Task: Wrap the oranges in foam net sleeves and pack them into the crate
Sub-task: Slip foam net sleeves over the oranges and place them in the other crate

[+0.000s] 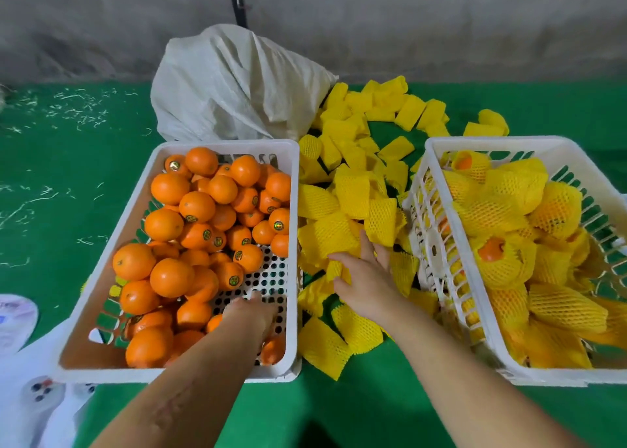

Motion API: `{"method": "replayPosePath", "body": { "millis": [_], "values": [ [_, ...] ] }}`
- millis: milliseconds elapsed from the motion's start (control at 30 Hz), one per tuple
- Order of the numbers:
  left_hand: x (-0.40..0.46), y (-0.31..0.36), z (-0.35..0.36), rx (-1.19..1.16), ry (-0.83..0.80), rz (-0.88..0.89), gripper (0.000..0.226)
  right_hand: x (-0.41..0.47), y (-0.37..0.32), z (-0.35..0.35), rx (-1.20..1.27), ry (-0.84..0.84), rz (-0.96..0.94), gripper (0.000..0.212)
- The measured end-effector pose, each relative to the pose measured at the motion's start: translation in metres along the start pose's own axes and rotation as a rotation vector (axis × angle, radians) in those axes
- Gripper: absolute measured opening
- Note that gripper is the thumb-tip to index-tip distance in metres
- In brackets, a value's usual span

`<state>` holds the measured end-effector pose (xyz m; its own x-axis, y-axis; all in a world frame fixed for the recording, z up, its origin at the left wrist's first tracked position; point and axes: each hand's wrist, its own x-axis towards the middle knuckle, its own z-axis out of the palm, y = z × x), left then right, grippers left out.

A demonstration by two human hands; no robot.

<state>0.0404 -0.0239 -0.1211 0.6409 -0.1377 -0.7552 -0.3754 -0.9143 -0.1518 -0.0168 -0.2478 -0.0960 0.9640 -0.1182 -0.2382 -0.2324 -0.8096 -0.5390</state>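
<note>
A white woven sack (pixel 234 84) is slumping behind the left crate (pixel 101 271) of glossy stickered oranges (pixel 196 206). Ridged yellow foam net sleeves (pixel 342 189) are lying heaped on green cloth (pixel 68 162) between the crates. The left hand (pixel 251 312) is reaching among oranges; its grip cannot be told. The right hand (pixel 364 274) is pinching one sleeve. Wrapped oranges (pixel 502 254) are filling the slotted right crate (pixel 448 298).

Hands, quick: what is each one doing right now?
Left hand: down in the crate of bare oranges; grip cannot be told.
Right hand: pinching a foam net sleeve from the pile.
</note>
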Motion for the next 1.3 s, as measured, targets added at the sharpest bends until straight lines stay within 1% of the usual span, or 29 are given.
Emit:
{"method": "replayPosePath", "body": {
  "millis": [33, 100, 133, 167, 233, 267, 300, 333, 367, 400, 433, 467, 500, 533, 567, 600, 633, 667, 700, 733, 800, 867, 933, 1000, 1100, 1133, 1167, 1233, 1300],
  "values": [
    [-0.003, -0.002, -0.002, -0.012, 0.010, -0.009, 0.069, 0.007, -0.006, 0.000, 0.019, -0.040, 0.034, 0.048],
    [-0.005, -0.007, -0.006, -0.150, 0.100, -0.021, 0.065, 0.019, -0.014, -0.003, 0.161, -0.082, 0.120, 0.053],
    [-0.006, -0.012, -0.007, -0.275, 0.157, -0.030, 0.063, 0.023, -0.015, -0.004, 0.245, -0.067, 0.136, 0.054],
    [-0.007, -0.018, -0.009, -0.443, 0.205, -0.055, 0.066, 0.025, -0.015, -0.004, 0.312, -0.020, 0.136, 0.053],
    [-0.014, -0.027, -0.012, -0.811, 0.319, -0.076, 0.080, 0.025, -0.012, -0.001, 0.461, 0.113, 0.154, 0.050],
    [-0.021, -0.029, -0.014, -0.992, 0.410, -0.047, 0.083, 0.026, -0.011, 0.000, 0.565, 0.179, 0.210, 0.052],
    [-0.027, -0.030, -0.015, -1.158, 0.487, 0.001, 0.082, 0.028, -0.012, 0.001, 0.664, 0.229, 0.290, 0.057],
    [-0.035, -0.027, -0.014, -1.319, 0.545, 0.066, 0.076, 0.029, -0.012, 0.001, 0.736, 0.250, 0.373, 0.063],
    [-0.045, -0.022, -0.014, -1.448, 0.596, 0.147, 0.068, 0.031, -0.014, 0.000, 0.744, 0.239, 0.428, 0.065],
    [-0.055, -0.016, -0.014, -1.532, 0.644, 0.219, 0.064, 0.033, -0.015, 0.000, 0.712, 0.215, 0.443, 0.057],
    [-0.063, -0.011, -0.013, -1.567, 0.691, 0.274, 0.064, 0.033, -0.017, 0.000, 0.686, 0.213, 0.415, 0.039],
    [-0.068, -0.006, -0.011, -1.569, 0.733, 0.312, 0.068, 0.034, -0.017, 0.003, 0.683, 0.247, 0.374, 0.018],
    [-0.073, -0.002, -0.009, -1.550, 0.775, 0.331, 0.070, 0.031, -0.020, 0.003, 0.707, 0.296, 0.335, 0.003],
    [-0.076, 0.001, -0.007, -1.542, 0.807, 0.340, 0.070, 0.029, -0.022, 0.004, 0.741, 0.344, 0.318, 0.005],
    [-0.079, 0.003, -0.004, -1.555, 0.822, 0.338, 0.070, 0.028, -0.023, 0.006, 0.745, 0.357, 0.327, 0.005],
    [-0.081, 0.006, -0.001, -1.585, 0.824, 0.338, 0.071, 0.029, -0.024, 0.007, 0.725, 0.351, 0.349, 0.009],
    [-0.084, 0.008, 0.000, -1.612, 0.824, 0.338, 0.071, 0.030, -0.024, 0.009, 0.691, 0.318, 0.393, 0.026],
    [-0.087, 0.010, 0.002, -1.627, 0.830, 0.339, 0.072, 0.033, -0.024, 0.010, 0.712, 0.280, 0.457, 0.047],
    [-0.090, 0.013, 0.003, -1.633, 0.840, 0.340, 0.072, 0.037, -0.026, 0.011, 0.828, 0.266, 0.511, 0.064],
    [-0.092, 0.015, 0.005, -1.629, 0.852, 0.345, 0.071, 0.042, -0.027, 0.012, 0.969, 0.273, 0.536, 0.072],
    [-0.094, 0.017, 0.009, -1.592, 0.880, 0.359, 0.067, 0.048, -0.031, 0.012, 1.120, 0.325, 0.521, 0.069],
    [-0.097, 0.019, 0.010, -1.564, 0.906, 0.381, 0.062, 0.048, -0.036, 0.012, 1.166, 0.333, 0.504, 0.064],
    [-0.098, 0.019, 0.011, -1.552, 0.920, 0.425, 0.064, 0.038, -0.045, 0.009, 1.195, 0.318, 0.500, 0.060],
    [-0.098, 0.019, 0.010, -1.570, 0.892, 0.496, 0.065, 0.019, -0.055, 0.003, 1.243, 0.328, 0.387, 0.040],
    [-0.097, 0.020, 0.009, -1.606, 0.846, 0.567, 0.063, -0.017, -0.069, -0.007, 1.180, 0.234, 0.105, 0.025],
    [-0.098, 0.021, 0.008, -1.614, 0.846, 0.576, 0.061, -0.027, -0.074, -0.010, 1.177, 0.196, 0.062, 0.018],
    [-0.099, 0.022, 0.007, -1.627, 0.848, 0.591, 0.058, -0.034, -0.075, -0.009, 1.189, 0.156, 0.012, 0.017],
    [-0.100, 0.022, 0.006, -1.641, 0.852, 0.623, 0.053, -0.043, -0.075, -0.007, 1.268, 0.098, -0.018, 0.025],
    [-0.099, 0.020, 0.004, -1.674, 0.821, 0.612, 0.051, -0.049, -0.076, -0.006, 1.342, 0.054, 0.019, 0.018]
  ]
}}
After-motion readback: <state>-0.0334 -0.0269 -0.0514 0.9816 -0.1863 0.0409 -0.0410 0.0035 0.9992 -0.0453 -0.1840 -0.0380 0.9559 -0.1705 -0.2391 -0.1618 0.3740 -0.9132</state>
